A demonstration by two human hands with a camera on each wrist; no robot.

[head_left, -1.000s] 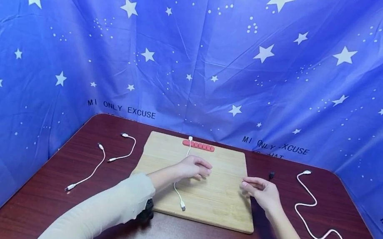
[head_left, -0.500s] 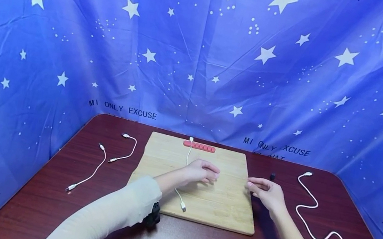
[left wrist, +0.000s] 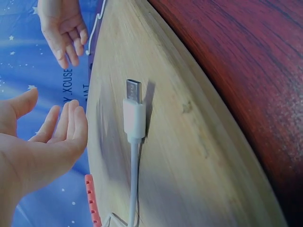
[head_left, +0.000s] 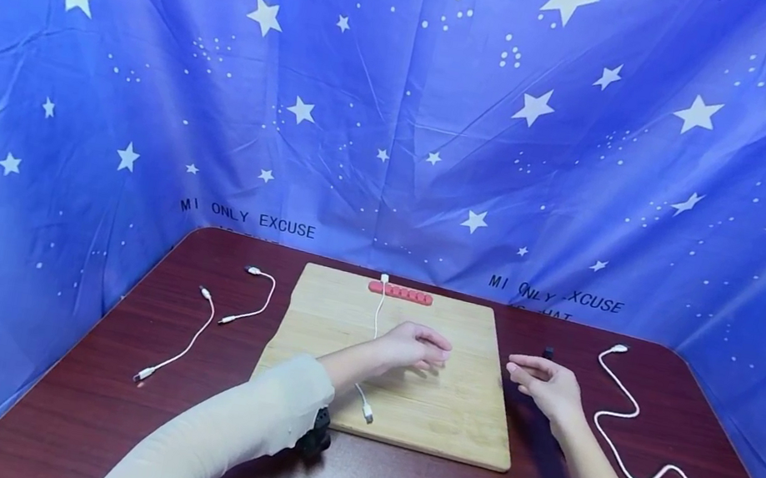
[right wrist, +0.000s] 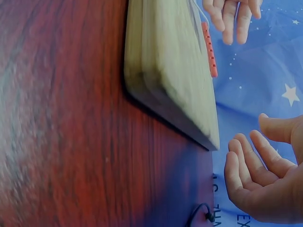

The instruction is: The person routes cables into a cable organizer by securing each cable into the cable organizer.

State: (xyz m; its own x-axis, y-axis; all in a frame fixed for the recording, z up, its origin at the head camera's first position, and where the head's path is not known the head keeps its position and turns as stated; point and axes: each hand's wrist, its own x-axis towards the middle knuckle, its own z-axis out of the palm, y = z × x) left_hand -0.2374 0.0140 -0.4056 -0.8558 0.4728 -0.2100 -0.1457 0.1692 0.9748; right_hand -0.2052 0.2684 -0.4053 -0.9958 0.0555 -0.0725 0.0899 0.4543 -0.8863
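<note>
My left hand [head_left: 412, 347] hovers over the wooden board [head_left: 462, 404], fingers loosely bent and holding nothing. Beneath that forearm a white charging cable [head_left: 366, 395] runs up the board, its middle partly hidden. Its far plug rests at the left end of a red cable holder [head_left: 411, 295] with several slots. In the left wrist view the cable's near end is a white connector [left wrist: 135, 118] with a metal tip, lying on the wood. Just past the board's right edge is my right hand [head_left: 548, 389], empty, its thumb apart from the fingers in the right wrist view.
Two short white cables [head_left: 266, 300] [head_left: 195, 339] lie on the dark red table [head_left: 97, 403] left of the board. A longer white cable [head_left: 635, 416] curves along the right side. Behind my right hand sits a small black object [head_left: 548, 352]. A starry blue curtain [head_left: 405, 107] surrounds the table.
Both hands have drifted to the right, the left further over the board and the right away from the board's edge. The cables and the holder have stayed in place.
</note>
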